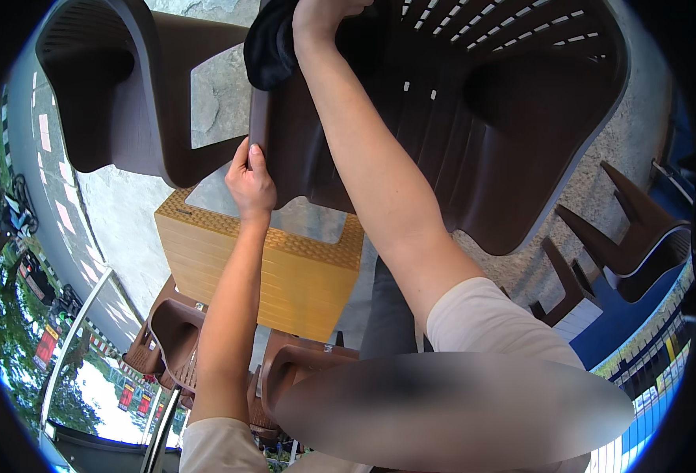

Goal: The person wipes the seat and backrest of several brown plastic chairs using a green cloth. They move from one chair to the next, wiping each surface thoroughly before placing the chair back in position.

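A dark brown plastic armchair (442,136) with a slotted back fills the upper middle and right of the view. My left hand (252,183) grips its left edge, thumb on top and fingers curled around the far side. A black cloth (270,50), soft and fuzzy, hangs over that same edge higher up. My right hand (327,20) reaches across the chair and presses on the cloth with curled fingers. The top of the view cuts off part of this hand. My right forearm hides some of the chair's seat.
A second brown armchair (105,106) stands at the left, close to the held one. Below lies a tan woven-pattern table (253,266) with an inset pale top. More brown chairs (176,331) are behind it, and others (637,236) at the right. Concrete floor (123,224) shows between them.
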Demonstrator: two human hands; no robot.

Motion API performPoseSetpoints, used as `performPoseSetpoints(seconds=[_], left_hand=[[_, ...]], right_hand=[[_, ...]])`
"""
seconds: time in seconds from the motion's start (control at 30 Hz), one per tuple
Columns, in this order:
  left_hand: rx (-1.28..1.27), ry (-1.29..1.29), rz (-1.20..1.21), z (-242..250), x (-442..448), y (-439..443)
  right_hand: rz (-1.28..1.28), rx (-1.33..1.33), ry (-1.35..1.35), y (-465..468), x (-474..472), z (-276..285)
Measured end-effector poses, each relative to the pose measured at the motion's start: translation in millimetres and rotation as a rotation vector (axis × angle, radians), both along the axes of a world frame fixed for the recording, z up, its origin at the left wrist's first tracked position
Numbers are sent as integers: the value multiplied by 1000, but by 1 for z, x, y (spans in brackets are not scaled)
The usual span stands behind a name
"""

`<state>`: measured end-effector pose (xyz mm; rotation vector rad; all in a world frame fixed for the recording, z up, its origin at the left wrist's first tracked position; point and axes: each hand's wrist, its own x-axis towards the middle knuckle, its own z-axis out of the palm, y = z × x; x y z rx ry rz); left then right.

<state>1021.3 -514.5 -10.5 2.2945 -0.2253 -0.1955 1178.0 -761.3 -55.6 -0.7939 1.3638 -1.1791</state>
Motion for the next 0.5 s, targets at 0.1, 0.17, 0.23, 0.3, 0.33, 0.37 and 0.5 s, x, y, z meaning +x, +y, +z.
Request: performPoseSetpoints(seconds=[0.1,0.17,0.23,0.3,0.33,0.37,0.5], left_hand=[[34,88,31,7,-1,0],[33,36,24,10,2,-3],[-11,59,6,12,2,-5],[1,90,-16,13,1,-5],[64,141,37,13,1,-5],[22,116,9,13,-1,-4],[-25,58,-9,9,0,-4]], right_hand=[[413,-2,-160,34,-33,-47],[895,339,347,42,-84,-83],[1121,308,297,30,-119,-123],[1466,-54,687,-2,-125,-165],[1585,-210,1030,-10,-121,-183],[1622,-232,1012,-14,-115,-197],[1477,-248,1104,-6,-90,-189]])
